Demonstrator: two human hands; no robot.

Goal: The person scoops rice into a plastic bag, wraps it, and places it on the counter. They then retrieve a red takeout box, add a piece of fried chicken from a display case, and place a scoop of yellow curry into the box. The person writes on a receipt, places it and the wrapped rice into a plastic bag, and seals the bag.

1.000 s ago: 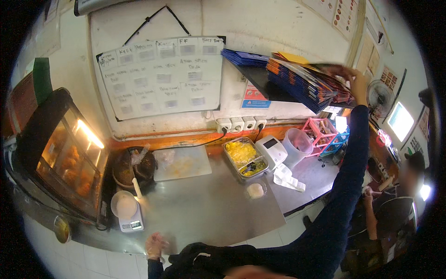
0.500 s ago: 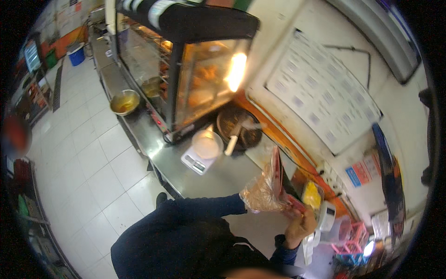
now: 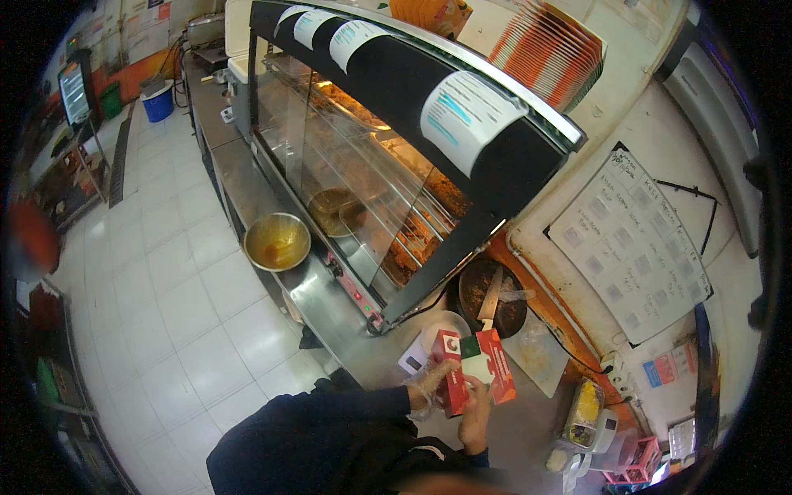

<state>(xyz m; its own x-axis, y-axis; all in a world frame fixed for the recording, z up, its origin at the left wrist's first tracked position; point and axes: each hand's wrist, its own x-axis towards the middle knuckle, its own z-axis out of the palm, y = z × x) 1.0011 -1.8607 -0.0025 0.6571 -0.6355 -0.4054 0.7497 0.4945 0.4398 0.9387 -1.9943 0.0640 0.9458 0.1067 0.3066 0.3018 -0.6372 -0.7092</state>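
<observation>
One red paper carton (image 3: pixel 480 368), part-unfolded, held above the steel counter (image 3: pixel 375 360). L hand (image 3: pixel 426 388), in clear plastic glove (image 3: pixel 420 402), closed on its L side; R hand (image 3: pixel 473 417) pinching near bottom edge. Kitchen scale (image 3: pixel 412 358) just L of carton; round dark pan (image 3: pixel 516 316) w/ knife (image 3: pixel 492 297) across it beyond, nr heated display case (image 3: pixel 528 161). White cutting board (image 3: pixel 540 356) to R.

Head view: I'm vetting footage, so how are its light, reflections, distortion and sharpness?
Head view: black corners, and the display case bows along its top; head view: warm light inside the case, its glass mirroring the metal bowl; head view: the held red box looks fairly sharp.
</observation>
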